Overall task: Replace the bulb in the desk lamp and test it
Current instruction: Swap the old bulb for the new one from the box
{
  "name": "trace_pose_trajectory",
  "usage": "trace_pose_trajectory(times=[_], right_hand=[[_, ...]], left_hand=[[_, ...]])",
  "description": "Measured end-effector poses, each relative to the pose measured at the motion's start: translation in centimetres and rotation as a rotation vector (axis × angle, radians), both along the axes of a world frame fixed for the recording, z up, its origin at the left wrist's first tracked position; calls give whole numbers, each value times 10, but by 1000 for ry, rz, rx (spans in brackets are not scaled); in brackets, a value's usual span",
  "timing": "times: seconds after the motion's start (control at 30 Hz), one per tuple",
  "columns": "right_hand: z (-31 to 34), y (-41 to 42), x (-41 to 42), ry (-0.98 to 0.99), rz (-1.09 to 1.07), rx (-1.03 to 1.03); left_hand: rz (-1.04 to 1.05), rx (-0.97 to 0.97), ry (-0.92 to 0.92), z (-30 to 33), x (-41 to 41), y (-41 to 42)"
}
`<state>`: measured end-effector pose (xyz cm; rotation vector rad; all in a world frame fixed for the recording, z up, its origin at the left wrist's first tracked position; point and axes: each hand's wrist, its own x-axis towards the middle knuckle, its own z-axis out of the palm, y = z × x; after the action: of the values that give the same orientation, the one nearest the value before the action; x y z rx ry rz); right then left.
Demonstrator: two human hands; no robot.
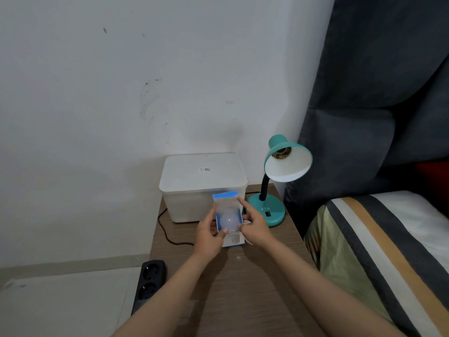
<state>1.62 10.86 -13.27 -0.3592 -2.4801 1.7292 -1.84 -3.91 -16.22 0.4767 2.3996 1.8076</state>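
Head view: a person's two bare hands hold an open white-and-blue bulb box [229, 220] above a brown wood-grain surface [230, 283], its top flap raised. A frosted white bulb [228, 221] sits inside the box, its round end facing the camera. The left hand [210, 235] grips the box's left side, fingers curled round its edge and the thumb pinching the front just below the bulb. The right hand [252, 227] is at the box's right side, forefinger straight along the edge toward the flap; whether its other fingers close on the box cannot be told. Print on the lower box panel is too blurred to read.

Just right of the hands stands a teal desk lamp [279, 181] with a black gooseneck, its base on the surface bearing the raised letters "ATN" beside a black switch. The shade tilts toward the camera and its socket holds no bulb. Behind the box sits a white lidded bin [201, 183] with a small unreadable label. A black cord [165, 229] trails off the surface's left edge. A black power strip [149, 280] lies on the floor to the left, and a striped bed [379, 239] fills the right.
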Motion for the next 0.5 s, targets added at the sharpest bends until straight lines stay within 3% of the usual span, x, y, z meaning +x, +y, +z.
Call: trace_pose_trajectory(times=[0.33,0.5], right_hand=[[-1,-1,3,-102,27,196],[0,-4,14,103,-86,336]], left_hand=[[-259,-273,-163,14,-17,-16],[-284,-218,-302,15,-21,-16]])
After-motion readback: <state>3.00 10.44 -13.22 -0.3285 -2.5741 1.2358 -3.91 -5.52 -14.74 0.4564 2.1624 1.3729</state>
